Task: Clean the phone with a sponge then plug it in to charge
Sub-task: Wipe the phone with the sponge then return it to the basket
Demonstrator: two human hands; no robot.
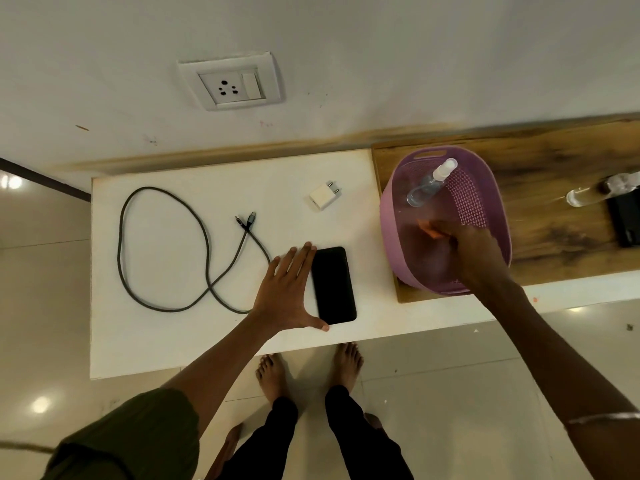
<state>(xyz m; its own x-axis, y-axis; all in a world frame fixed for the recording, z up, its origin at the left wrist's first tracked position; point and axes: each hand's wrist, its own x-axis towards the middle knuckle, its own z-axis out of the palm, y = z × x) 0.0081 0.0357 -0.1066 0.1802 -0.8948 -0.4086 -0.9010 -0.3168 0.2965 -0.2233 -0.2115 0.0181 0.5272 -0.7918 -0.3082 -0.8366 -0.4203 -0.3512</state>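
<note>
A black phone (334,285) lies face up on the white table (173,341). My left hand (289,289) rests flat beside its left edge, fingers spread, thumb at the phone's near corner. My right hand (464,251) is inside the purple basket (498,216), blurred, with its fingers at an orange sponge (429,227); whether it grips the sponge I cannot tell. A dark charging cable (162,247) lies looped on the left of the table. A white charger plug (324,195) lies behind the phone. A wall socket (230,86) with a switch is above the table.
A clear spray bottle (431,183) leans inside the basket. The basket stands on a wooden board (554,168). On the board's right are a glass bottle (585,195) and a black object (627,220). My bare feet stand on the tiled floor below the table's front edge.
</note>
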